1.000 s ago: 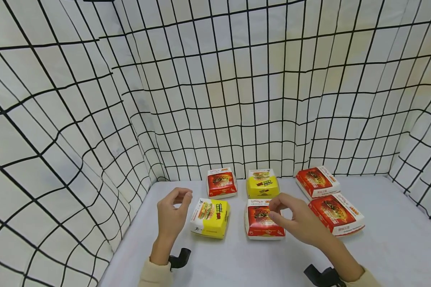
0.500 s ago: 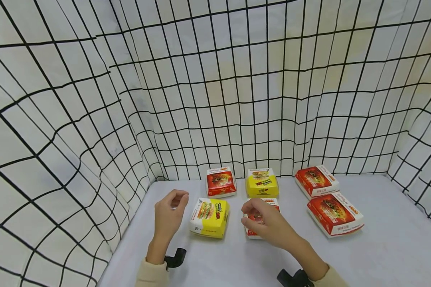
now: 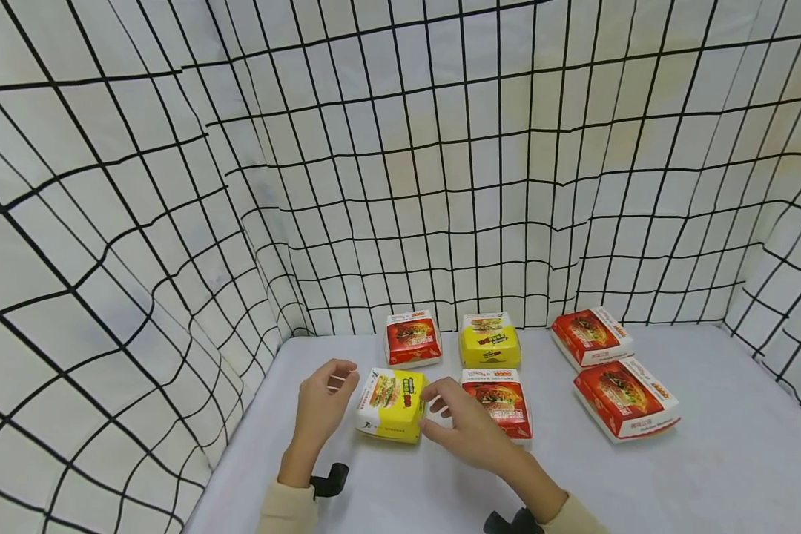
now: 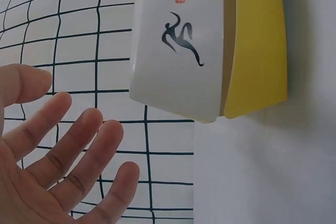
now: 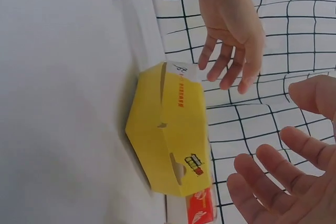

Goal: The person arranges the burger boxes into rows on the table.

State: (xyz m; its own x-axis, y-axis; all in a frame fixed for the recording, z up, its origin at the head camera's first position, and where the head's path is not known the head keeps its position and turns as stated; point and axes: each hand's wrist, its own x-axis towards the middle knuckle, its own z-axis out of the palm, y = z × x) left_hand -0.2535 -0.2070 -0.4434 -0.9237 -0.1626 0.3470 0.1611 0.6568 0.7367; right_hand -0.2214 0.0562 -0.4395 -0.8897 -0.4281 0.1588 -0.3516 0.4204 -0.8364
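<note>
A yellow and white burger box (image 3: 389, 406) sits at the front left of the table between the two hands. My left hand (image 3: 322, 406) hovers just left of it, fingers loosely bent and holding nothing. In the left wrist view a gap shows between the fingertips (image 4: 113, 129) and the box's white end (image 4: 181, 61). On the box's other side is my right hand (image 3: 472, 429), its fingers relaxed and parted. The right wrist view shows that hand (image 5: 286, 184) apart from the yellow box (image 5: 176, 129), with nothing in its grasp.
A red burger box (image 3: 500, 404) lies behind the right hand. At the back stand another red box (image 3: 414, 337) and a yellow one (image 3: 489, 341). Two more red boxes, a rear one (image 3: 590, 337) and a front one (image 3: 627, 399), lie at the right. Black-gridded white cloth (image 3: 407, 185) encloses the table.
My right hand has moved left, from over the front red box to the yellow and white box's right side. My left hand has barely shifted; the boxes stay put.
</note>
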